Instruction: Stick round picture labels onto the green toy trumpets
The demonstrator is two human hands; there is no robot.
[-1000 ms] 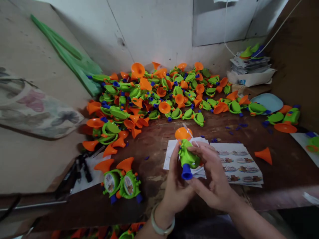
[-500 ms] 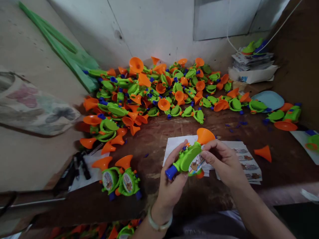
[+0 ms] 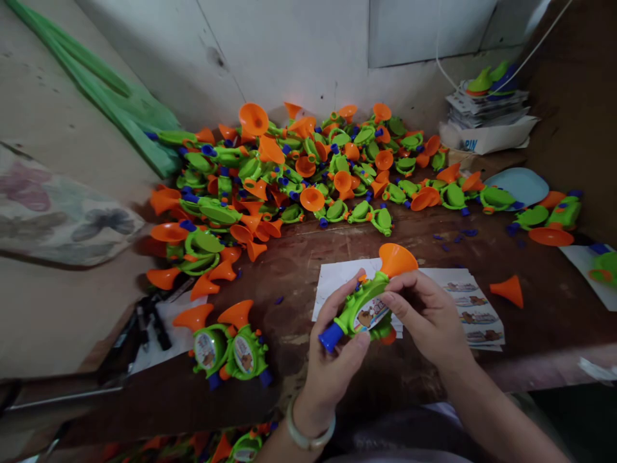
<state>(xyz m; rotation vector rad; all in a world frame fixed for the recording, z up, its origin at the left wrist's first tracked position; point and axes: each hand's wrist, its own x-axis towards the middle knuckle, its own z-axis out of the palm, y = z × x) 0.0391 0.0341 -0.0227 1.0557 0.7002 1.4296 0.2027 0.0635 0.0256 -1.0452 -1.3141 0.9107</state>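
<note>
Toy trumpet (image 3: pixel 369 302) underside hidden, both hands' fingers overlapping its sides

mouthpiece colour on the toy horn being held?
Blue: the mouthpiece of the toy horn, by the left hand. Head view, the only one.

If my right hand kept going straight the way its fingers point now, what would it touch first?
The right hand points leftward, its fingers already on the green toy trumpet. Beyond that it would likely meet the left hand holding the toy, though depth is unclear.
</note>
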